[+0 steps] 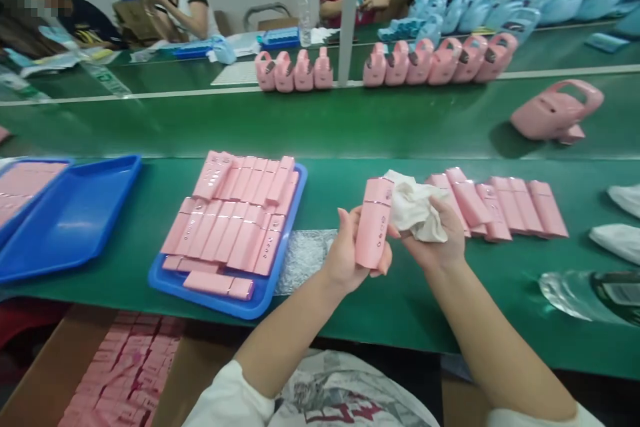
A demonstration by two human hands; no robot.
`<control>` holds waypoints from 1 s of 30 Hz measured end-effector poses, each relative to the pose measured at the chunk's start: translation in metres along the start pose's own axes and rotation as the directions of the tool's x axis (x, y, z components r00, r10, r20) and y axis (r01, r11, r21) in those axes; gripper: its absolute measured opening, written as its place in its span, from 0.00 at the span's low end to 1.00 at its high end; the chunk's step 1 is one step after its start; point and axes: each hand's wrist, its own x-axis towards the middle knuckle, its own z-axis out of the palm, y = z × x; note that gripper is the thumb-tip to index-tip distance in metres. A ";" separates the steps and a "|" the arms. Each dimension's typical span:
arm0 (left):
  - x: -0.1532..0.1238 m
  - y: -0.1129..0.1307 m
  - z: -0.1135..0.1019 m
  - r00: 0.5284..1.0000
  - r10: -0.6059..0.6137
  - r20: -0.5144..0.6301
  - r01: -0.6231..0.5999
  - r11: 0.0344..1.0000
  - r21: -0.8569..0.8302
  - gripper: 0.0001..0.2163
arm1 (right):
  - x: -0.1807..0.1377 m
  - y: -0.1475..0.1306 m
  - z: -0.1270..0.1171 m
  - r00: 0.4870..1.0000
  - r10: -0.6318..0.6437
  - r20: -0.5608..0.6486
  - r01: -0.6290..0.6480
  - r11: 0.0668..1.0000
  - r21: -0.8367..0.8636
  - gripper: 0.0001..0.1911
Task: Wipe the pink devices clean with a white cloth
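Observation:
My left hand (345,257) is closed round a pink plastic casing (374,223), held upright with a shiny band near its top and small dark marks down its face. In my right hand (447,243) is a crumpled white cloth (415,207), which lies against the casing's right edge. To the left, a blue tray (255,307) carries stacked rows of similar pink casings (220,227). More pink casings (515,207) lie in an uneven row on the green table, just right of my right hand.
Further left are an empty-looking blue tray (75,213) and bubble wrap (310,257) near the middle. A green conveyor (210,123) runs behind, carrying a pink handled housing (555,110). A clear bottle (580,293) lies right. Below is a carton of pink parts (130,360). Several people work opposite.

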 end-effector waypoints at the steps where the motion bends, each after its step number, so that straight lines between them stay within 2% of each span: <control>1: 0.000 0.001 0.001 1.000 -0.020 0.000 0.020 1.000 -0.003 0.29 | -0.002 -0.004 -0.001 1.000 0.018 -0.011 -0.018 1.000 0.023 0.16; 8: 0.000 0.003 -0.001 0.991 -0.122 0.045 0.120 0.992 0.041 0.26 | -0.006 -0.015 -0.008 1.000 -0.005 -0.027 0.004 0.999 -0.054 0.15; 12: -0.001 0.003 -0.002 0.982 -0.187 0.036 0.187 0.982 0.004 0.24 | -0.004 -0.017 -0.010 0.998 -0.010 -0.065 0.006 0.998 -0.070 0.15; 18: 0.000 0.001 -0.002 0.969 -0.245 0.028 0.245 0.969 0.012 0.24 | -0.012 -0.026 0.005 0.989 -0.040 -0.142 0.024 0.993 -0.111 0.15; 20: 0.001 0.001 -0.002 0.964 -0.262 0.032 0.262 0.965 0.024 0.24 | -0.016 -0.030 0.016 0.985 -0.086 -0.149 0.059 0.983 -0.177 0.18; 24: 0.002 0.001 -0.001 0.954 -0.300 -0.017 0.300 0.954 0.027 0.26 | -0.021 -0.034 0.033 0.975 -0.209 -0.075 0.171 0.923 -0.343 0.21; 30: 0.003 -0.001 -0.001 0.964 -0.260 -0.060 0.260 0.966 0.005 0.37 | -0.031 -0.027 0.035 0.946 -0.321 -0.042 0.261 0.833 -0.487 0.20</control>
